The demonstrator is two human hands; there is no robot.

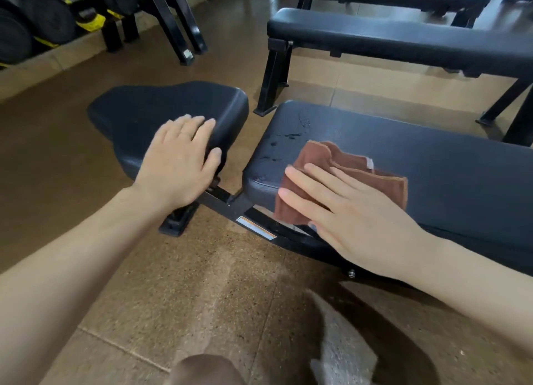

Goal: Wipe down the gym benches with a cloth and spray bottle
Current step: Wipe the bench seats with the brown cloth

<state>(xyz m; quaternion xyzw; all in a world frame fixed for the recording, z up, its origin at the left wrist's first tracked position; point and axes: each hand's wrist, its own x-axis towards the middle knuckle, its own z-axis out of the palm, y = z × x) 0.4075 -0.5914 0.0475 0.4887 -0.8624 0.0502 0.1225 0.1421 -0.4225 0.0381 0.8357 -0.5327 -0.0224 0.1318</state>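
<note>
From the head camera, the chief risk is a patchy wipe. Wet droplets and streaks (291, 136) sit on the long back pad (432, 165) just beyond the brown cloth (360, 171), toward the pad's end by the gap; if the stroke stops short of them they would likely dry as marks. The cloth is folded, with one part hanging over the pad's near edge, so a sideways push could bunch it or drag it off the rounded corner toward the floor (202, 283). The seat pad (161, 107) carries weight from the other hand, and leaning harder there could, I judge, tip balance rather than help. No spray bottle shows in this view, so re-wetting would mean reaching out of frame.

The right hand (346, 211) lies flat with fingers straight and slightly spread, pressing the cloth onto the near left corner of the back pad, palm partly over the edge. The left hand (178, 156) rests open on the seat pad's near right corner, fingers extended and thumb draped over the edge, holding nothing.

Two more flat benches (389, 35) stand behind, beside a weight rack (43, 21).
</note>
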